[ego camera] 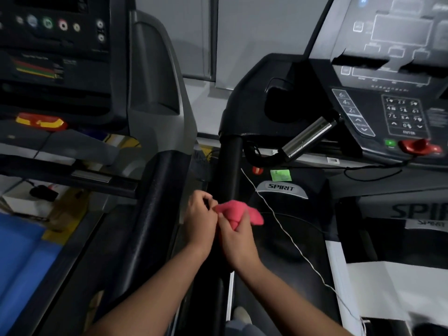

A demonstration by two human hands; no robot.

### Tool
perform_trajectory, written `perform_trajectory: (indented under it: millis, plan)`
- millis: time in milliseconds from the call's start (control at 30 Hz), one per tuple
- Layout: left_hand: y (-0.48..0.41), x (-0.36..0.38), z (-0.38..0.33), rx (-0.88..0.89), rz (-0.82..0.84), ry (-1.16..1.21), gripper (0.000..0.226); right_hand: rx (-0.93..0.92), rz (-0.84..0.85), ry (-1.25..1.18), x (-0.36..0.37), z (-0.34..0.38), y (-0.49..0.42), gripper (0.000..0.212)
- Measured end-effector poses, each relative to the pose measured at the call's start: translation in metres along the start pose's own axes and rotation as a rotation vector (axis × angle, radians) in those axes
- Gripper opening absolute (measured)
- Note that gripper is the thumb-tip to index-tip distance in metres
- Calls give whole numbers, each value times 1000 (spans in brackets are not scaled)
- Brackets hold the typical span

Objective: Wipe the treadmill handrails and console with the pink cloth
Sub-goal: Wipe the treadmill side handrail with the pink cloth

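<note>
On the far left another treadmill (pixel 72 93) is standing with its dark button panel and a red-and-yellow stop key, and its black side rail (pixel 155 214) is running down toward the viewer. Just right of that rail the left hand (pixel 200 219) is curling its fingers and pinching the near edge of the pink cloth (pixel 238 213). The right hand (pixel 236 241) is gripping the cloth from below, fingers wrapped round the bunched middle, so both hands are holding it – neither is free. The cloth is sitting in the air between the two machines, beside the black handrail (pixel 231 170) of the right treadmill and not touching it. It is looking crumpled into a soft wad, bright pink, with one flap sticking out to the right; whether it is damp I cannot tell. Further right a shiny metal grip (pixel 308 135) is slanting up to the console (pixel 388 112), with its keypad, green start button and red stop key. Judging by this, the hands are only gathering or refolding the cloth – the wiping of the rails and console seems to be still ahead
</note>
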State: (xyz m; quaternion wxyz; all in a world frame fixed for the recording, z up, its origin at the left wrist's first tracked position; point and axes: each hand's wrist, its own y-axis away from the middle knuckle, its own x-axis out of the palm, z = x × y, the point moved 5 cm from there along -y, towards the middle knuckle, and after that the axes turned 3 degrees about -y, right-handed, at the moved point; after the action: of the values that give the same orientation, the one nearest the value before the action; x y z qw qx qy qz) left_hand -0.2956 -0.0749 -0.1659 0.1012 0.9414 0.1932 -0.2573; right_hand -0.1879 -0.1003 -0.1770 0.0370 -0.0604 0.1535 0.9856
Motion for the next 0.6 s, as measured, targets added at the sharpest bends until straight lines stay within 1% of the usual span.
perform_trajectory:
  millis: [67,100,133,200,267,400,467,533,600]
  plan:
    - [-1,2,3,-3,14,40,13,-72,14,248,5,21,-6,66]
    - [-2,2,4,-3,0,47,14,-94,7,394,7,31,-17,73]
    - [-3,3,4,-8,-16,47,14,-135,-10,523,9,42,-31,74]
    - [-3,5,5,-38,-37,47,15,-223,-63,721,15,67,-65,74]
    - [-3,6,8,-71,-30,57,14,-264,-105,901,23,83,-100,71]
    - [-2,3,9,-95,-27,66,15,-327,-117,1199,38,103,-141,60]
    - [-2,1,8,-81,-35,79,17,-383,-94,1349,46,109,-151,57]
    - [-4,2,10,-86,-32,107,18,-419,-34,1471,52,108,-156,55]
    - [-2,2,13,-123,-44,120,19,-473,44,1534,53,105,-153,54]
